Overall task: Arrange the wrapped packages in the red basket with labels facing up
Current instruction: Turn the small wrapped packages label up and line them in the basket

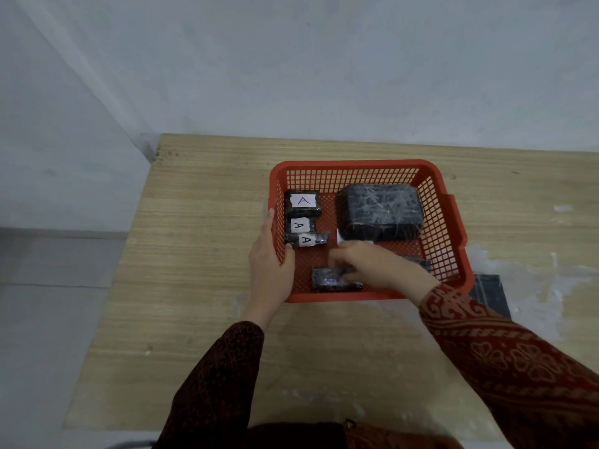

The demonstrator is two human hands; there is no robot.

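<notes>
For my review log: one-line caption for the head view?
Left hand steadies red plastic mesh basket; right hand handles small black wrapped package.

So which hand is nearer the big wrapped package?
Right. The right hand sits just in front of the big wrapped package, inside the red basket; the left hand grips the basket's left wall.

You face a pale wood-grain worktop (201, 241) pushed into a corner of plain grey-white walls (324, 59); white scuffs mark it at three o'clock, grey floor (48, 303) at nine.
</notes>
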